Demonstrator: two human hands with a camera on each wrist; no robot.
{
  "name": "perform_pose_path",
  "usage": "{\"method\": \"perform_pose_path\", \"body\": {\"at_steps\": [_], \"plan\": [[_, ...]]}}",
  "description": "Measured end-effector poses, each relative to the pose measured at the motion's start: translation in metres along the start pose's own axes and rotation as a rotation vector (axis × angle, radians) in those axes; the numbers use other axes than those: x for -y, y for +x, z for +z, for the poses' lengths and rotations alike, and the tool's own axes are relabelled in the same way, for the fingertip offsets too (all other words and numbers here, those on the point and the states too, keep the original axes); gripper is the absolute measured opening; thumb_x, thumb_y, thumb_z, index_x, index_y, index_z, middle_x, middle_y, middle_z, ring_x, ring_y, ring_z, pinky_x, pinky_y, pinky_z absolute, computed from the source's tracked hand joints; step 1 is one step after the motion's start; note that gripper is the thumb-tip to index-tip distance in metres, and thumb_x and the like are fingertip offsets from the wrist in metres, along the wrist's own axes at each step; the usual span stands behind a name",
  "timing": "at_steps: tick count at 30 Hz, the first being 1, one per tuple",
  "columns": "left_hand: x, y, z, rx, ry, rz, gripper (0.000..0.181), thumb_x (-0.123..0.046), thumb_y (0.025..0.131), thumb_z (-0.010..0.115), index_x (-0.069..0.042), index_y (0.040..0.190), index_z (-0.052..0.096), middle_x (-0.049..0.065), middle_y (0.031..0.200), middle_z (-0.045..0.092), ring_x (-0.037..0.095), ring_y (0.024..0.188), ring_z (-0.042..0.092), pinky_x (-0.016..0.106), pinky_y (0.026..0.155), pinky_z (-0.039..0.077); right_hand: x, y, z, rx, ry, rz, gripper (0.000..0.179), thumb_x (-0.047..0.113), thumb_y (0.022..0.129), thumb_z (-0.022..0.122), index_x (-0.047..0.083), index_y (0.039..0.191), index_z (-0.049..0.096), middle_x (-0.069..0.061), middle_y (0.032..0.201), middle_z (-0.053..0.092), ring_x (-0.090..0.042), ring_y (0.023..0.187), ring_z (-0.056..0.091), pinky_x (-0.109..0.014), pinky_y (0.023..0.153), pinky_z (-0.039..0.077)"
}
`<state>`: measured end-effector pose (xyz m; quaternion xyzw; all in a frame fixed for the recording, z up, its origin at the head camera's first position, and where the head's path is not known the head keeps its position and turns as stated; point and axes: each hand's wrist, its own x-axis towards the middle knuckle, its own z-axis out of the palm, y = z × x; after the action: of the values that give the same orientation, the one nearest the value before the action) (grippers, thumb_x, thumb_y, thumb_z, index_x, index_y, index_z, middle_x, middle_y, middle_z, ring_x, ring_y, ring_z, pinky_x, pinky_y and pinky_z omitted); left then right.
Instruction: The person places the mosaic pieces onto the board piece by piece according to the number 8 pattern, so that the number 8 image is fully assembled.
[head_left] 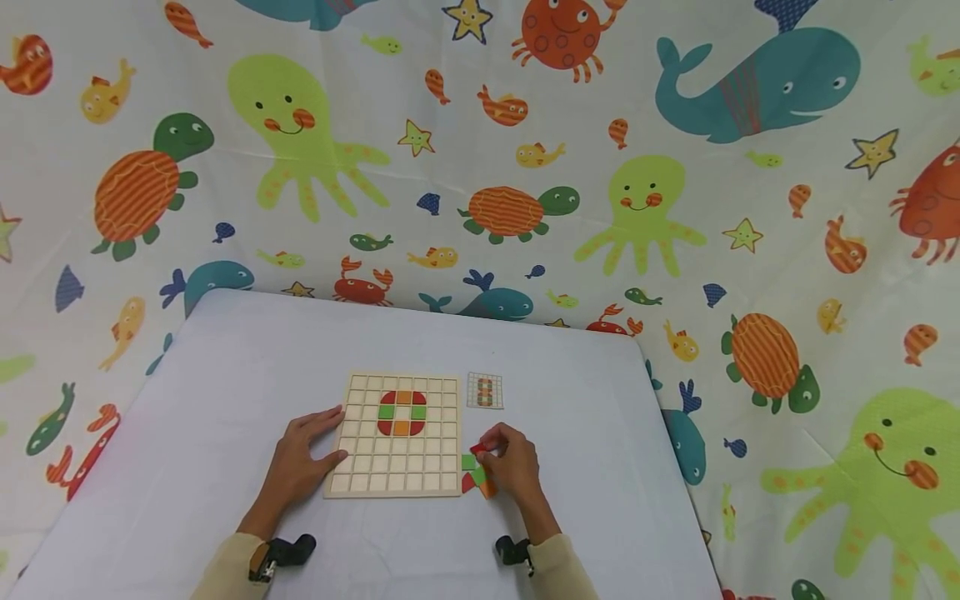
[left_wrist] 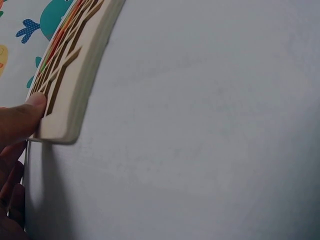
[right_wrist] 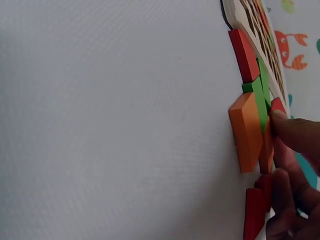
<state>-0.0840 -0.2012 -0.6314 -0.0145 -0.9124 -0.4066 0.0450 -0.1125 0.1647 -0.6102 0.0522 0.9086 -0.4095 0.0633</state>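
One red piece [head_left: 477, 448] is pinched by the right hand [head_left: 514, 463], right of the board [head_left: 435, 413] whose left edge the spread left hand [head_left: 298, 457] touches, and careless brushing might scatter loose pieces [head_left: 468, 462] beside it.

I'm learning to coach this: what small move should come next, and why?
Probably carry the red piece over to the grid board, just below the laid tiles: the right hand already pinches it, the left hand touches the board's edge, and the pattern on the small card looks taller than the one laid.
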Motion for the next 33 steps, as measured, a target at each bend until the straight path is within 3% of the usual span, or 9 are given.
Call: {"method": "perform_pose_path", "body": {"at_steps": [5, 8, 16, 22, 28, 33], "plan": [[0.000, 0.000, 0.000, 0.005, 0.007, -0.005, 0.069, -0.010, 0.088, 0.085, -0.002, 0.150, 0.058, 0.020, 0.158, 0.056, 0.045, 0.144, 0.042, 0.072, 0.117, 0.035, 0.001, 0.001, 0.001, 0.017, 0.034, -0.074, 0.016, 0.007, 0.095, 0.076, 0.018, 0.095, 0.065, 0.004, 0.086, 0.066, -0.014, 0.075, 0.052, -0.024, 0.063, 0.043], [0.000, 0.000, 0.000, 0.004, 0.006, -0.002, 0.069, -0.011, 0.088, 0.085, -0.002, 0.150, 0.058, 0.020, 0.158, 0.056, 0.045, 0.144, 0.042, 0.073, 0.117, 0.035, 0.003, 0.002, 0.002, 0.018, 0.053, -0.113, 0.017, 0.002, 0.097, 0.070, 0.019, 0.094, 0.069, 0.004, 0.089, 0.068, -0.013, 0.078, 0.055, -0.023, 0.066, 0.048], [0.003, 0.001, 0.001, -0.010, 0.016, 0.011, 0.068, -0.010, 0.087, 0.085, -0.003, 0.150, 0.059, 0.019, 0.157, 0.057, 0.045, 0.144, 0.042, 0.072, 0.116, 0.036, 0.010, 0.006, 0.005, -0.012, 0.167, -0.123, 0.011, 0.014, 0.099, 0.075, 0.024, 0.103, 0.078, 0.006, 0.103, 0.075, -0.009, 0.090, 0.066, -0.021, 0.080, 0.057], [0.002, 0.001, 0.001, -0.012, 0.013, 0.010, 0.068, -0.010, 0.087, 0.085, -0.003, 0.150, 0.058, 0.020, 0.157, 0.057, 0.045, 0.144, 0.042, 0.072, 0.116, 0.036, 0.018, 0.006, 0.005, -0.020, 0.261, -0.160, 0.018, 0.017, 0.089, 0.087, 0.022, 0.105, 0.079, 0.005, 0.098, 0.077, -0.013, 0.088, 0.069, -0.022, 0.077, 0.060], [0.002, 0.001, 0.002, -0.014, 0.011, 0.008, 0.068, -0.009, 0.087, 0.085, -0.002, 0.150, 0.059, 0.020, 0.156, 0.057, 0.045, 0.143, 0.043, 0.072, 0.116, 0.036, 0.026, 0.005, 0.009, -0.015, 0.258, -0.181, 0.011, 0.026, 0.094, 0.083, 0.020, 0.102, 0.080, 0.005, 0.091, 0.077, -0.010, 0.083, 0.068, -0.020, 0.074, 0.058], [0.003, 0.001, 0.002, -0.016, 0.005, 0.010, 0.068, -0.009, 0.087, 0.085, -0.003, 0.150, 0.059, 0.020, 0.156, 0.057, 0.045, 0.143, 0.043, 0.073, 0.115, 0.036, 0.035, 0.005, 0.016, 0.004, 0.282, -0.190, 0.009, 0.028, 0.099, 0.076, 0.020, 0.099, 0.077, 0.000, 0.085, 0.078, -0.016, 0.079, 0.072, -0.021, 0.068, 0.055]]}}
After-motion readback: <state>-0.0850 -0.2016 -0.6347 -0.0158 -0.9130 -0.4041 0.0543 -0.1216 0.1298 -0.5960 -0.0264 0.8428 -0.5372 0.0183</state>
